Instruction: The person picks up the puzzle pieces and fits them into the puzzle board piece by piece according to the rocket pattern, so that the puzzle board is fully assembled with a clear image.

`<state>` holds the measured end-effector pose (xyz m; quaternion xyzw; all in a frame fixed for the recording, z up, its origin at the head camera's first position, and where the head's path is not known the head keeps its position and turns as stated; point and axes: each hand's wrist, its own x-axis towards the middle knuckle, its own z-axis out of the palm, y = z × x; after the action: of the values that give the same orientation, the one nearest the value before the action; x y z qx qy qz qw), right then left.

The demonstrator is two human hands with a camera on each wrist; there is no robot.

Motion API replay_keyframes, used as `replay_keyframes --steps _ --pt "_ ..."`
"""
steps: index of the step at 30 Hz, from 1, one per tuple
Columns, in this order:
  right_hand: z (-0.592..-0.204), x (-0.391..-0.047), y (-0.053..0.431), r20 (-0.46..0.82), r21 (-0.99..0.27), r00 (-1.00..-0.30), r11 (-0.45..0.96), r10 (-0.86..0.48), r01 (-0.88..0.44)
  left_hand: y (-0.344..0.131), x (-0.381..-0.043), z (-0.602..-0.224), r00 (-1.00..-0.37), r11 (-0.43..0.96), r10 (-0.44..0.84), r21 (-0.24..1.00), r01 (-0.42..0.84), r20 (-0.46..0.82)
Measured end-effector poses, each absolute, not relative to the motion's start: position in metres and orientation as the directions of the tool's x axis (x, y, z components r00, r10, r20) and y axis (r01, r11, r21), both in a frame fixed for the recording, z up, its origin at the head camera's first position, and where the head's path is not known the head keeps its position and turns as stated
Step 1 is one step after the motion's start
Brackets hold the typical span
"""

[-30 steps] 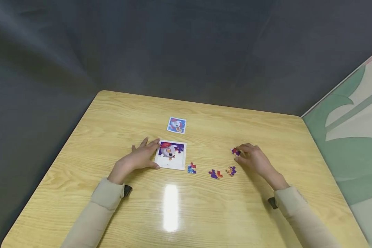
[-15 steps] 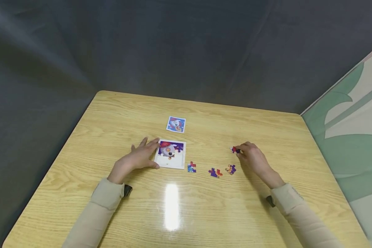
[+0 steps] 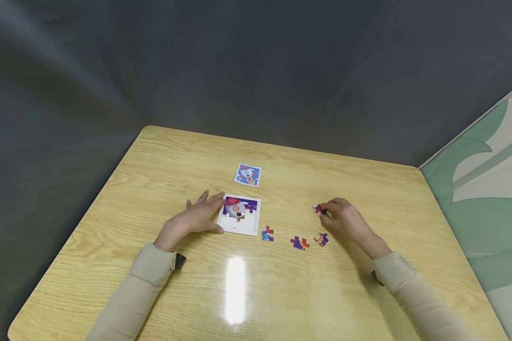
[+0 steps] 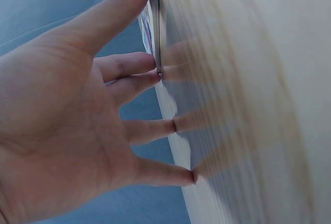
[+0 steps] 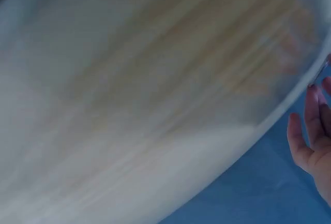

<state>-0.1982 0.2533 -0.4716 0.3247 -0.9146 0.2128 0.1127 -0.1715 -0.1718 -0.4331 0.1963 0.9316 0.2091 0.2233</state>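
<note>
Three loose puzzle pieces [image 3: 297, 243] are lying on the table [image 3: 175, 156], flashing purple, orange, red and blue, right of a partly filled, white-bordered puzzle board [image 3: 247, 227]. Just beyond them, the right grip [image 3: 347, 219] is pinching a red-and-purple piece [image 3: 317, 208] and covering part of it. The left grip [image 3: 194, 218] is resting spread-fingered against the board's left side. The right wrist view is cutting off much of the right grip.

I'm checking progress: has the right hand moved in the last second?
Yes: judged against the card, the right hand has moved slightly left, nearer the tray.
</note>
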Motion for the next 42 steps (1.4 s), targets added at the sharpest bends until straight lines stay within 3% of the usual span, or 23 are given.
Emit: replay_keyframes --steps 10,20,26,33,42 --pt "-0.446 -0.197 0.179 0.399 -0.310 -0.632 0.551 -0.665 -0.775 -0.164 -0.174 -0.432 -0.826 0.839 0.461 0.463 0.287 -0.324" --pt "-0.447 -0.196 0.111 0.325 -0.275 -0.499 0.425 -0.803 -0.862 -0.165 -0.175 -0.434 -0.825 0.841 0.456 0.464 0.277 -0.335" --pt "-0.452 -0.199 0.093 0.235 -0.287 -0.501 0.433 -0.833 -0.855 -0.164 -0.173 -0.432 -0.828 0.840 0.456 0.464 0.281 -0.326" --pt "-0.458 -0.201 0.088 0.262 -0.220 -0.480 0.432 -0.838 -0.875 -0.164 -0.174 -0.433 -0.831 0.842 0.455 0.458 0.284 -0.322" --pt "-0.451 -0.197 0.089 0.215 -0.199 -0.558 0.523 -0.801 -0.828 -0.165 -0.175 -0.437 -0.831 0.845 0.454 0.452 0.286 -0.321"
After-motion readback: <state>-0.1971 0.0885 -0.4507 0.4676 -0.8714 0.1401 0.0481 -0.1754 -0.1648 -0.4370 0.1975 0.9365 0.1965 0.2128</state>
